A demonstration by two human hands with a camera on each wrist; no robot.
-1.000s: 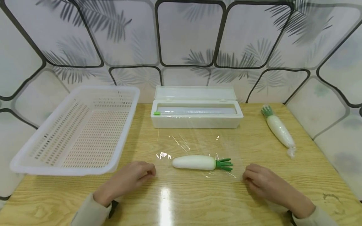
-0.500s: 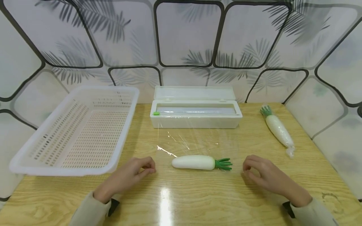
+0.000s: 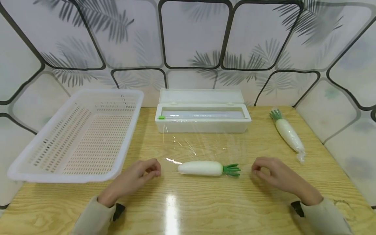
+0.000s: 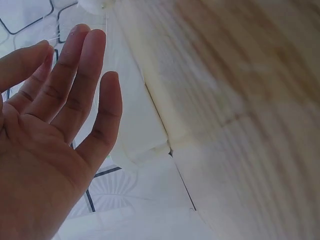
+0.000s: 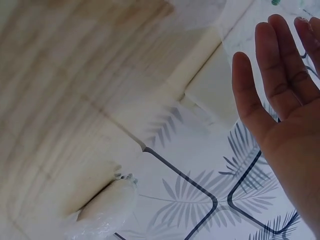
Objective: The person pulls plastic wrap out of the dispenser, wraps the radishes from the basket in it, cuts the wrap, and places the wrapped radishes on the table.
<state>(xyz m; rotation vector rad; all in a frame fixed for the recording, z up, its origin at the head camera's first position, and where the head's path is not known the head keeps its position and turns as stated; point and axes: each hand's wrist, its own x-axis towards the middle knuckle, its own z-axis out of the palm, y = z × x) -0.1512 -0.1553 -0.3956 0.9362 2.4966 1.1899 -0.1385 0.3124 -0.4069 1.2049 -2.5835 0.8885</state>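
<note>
A white radish (image 3: pixel 200 168) with green stalks lies sideways on the table between the hands. Clear cling film (image 3: pixel 205 145) stretches from the dispenser box toward me, around the radish; its edges are hard to make out. My left hand (image 3: pixel 140 174), left of the radish's tip, pinches the film's near left corner between thumb and forefinger; the left wrist view shows the other fingers (image 4: pixel 107 107) loosely extended. My right hand (image 3: pixel 274 174), beyond the green stalks, pinches the near right corner. In the right wrist view its thumb is out of sight, the fingers (image 5: pixel 280 60) extended.
A white dispenser box (image 3: pixel 202 126) with raised lid and green slider (image 3: pixel 161 117) stands at the back. A white perforated basket (image 3: pixel 123 153) is on the left. Another radish (image 3: pixel 289 133), wrapped in film, lies at the back right. A patterned wall covering (image 3: pixel 194 36) surrounds the table.
Both hands have shifted slightly, their knuckles lifting and the fingers rounding more. Glints on the film beside the radish have changed. Radish, box and basket keep their places.
</note>
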